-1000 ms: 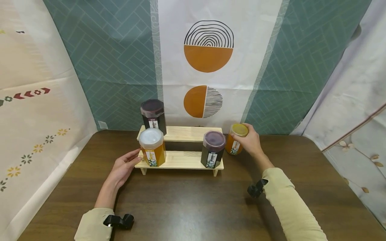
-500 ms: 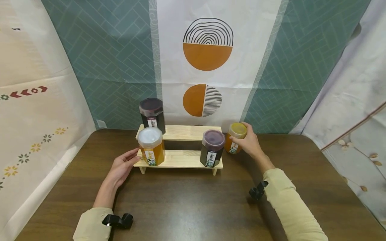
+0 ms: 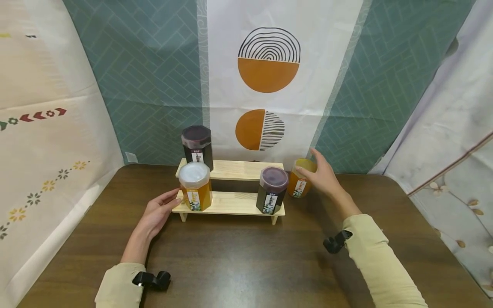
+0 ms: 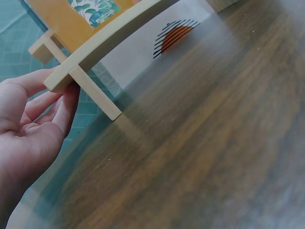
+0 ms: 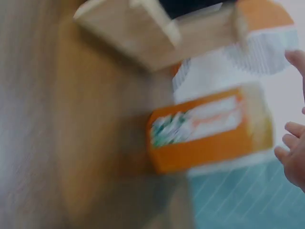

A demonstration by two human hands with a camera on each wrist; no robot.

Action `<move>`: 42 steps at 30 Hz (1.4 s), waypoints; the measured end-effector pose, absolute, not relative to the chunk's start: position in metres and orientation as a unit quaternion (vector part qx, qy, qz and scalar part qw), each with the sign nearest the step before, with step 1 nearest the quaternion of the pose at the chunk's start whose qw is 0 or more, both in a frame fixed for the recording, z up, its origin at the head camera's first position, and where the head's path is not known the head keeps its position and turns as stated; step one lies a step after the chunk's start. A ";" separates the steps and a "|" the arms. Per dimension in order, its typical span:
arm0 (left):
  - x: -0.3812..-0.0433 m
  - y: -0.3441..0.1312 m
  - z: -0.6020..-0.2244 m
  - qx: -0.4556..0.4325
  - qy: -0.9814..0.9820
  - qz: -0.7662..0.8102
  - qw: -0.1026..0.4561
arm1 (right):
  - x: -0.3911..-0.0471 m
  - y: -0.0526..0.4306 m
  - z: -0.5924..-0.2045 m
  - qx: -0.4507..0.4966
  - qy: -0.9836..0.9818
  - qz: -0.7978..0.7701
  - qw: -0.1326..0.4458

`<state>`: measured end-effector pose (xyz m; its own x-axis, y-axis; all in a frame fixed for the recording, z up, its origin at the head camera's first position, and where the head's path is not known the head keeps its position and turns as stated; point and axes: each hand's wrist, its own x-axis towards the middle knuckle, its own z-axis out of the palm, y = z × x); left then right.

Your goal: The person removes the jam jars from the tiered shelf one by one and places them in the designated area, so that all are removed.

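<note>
Head view: at six o'clock, a two-tier pale wooden stand (image 3: 234,204), its eight-o'clock end pinched in the left hand (image 3: 155,216), presumably for steadiness. At the stand's three o'clock, a faceted amber jar with yellow lid (image 3: 295,182), upright on the brown wooden table (image 3: 208,248); at the jar's one o'clock, the right hand (image 3: 326,177), fingers parted, gripping nothing.

Left wrist view: at ten o'clock, fingers curled at the stand's bare end, likely the handiest hold.

Right wrist view, blurred: jar unheld, fingers at three o'clock, apart from it.
</note>
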<state>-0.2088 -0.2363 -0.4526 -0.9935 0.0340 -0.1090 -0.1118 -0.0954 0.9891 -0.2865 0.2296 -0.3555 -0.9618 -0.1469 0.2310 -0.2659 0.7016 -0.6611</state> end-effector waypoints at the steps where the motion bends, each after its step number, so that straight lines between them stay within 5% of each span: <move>1: -0.209 -0.237 -0.453 -0.029 0.671 0.739 0.050 | -0.285 0.226 -0.349 0.114 -0.915 0.376 0.094; 8: -0.209 -0.238 -0.455 -0.011 0.669 0.742 0.045 | -0.276 0.179 -0.300 0.120 -0.848 0.486 0.176; 16: -0.210 -0.237 -0.456 0.000 0.657 0.753 0.033 | -0.276 0.112 -0.265 0.155 -0.810 0.559 0.088; 27: -0.208 -0.235 -0.450 -0.032 0.665 0.744 0.048 | -0.283 0.024 -0.265 0.152 -0.778 0.610 -0.012; 42: -0.209 -0.235 -0.452 -0.034 0.668 0.742 0.054 | -0.302 -0.039 -0.287 0.196 -0.791 0.579 -0.041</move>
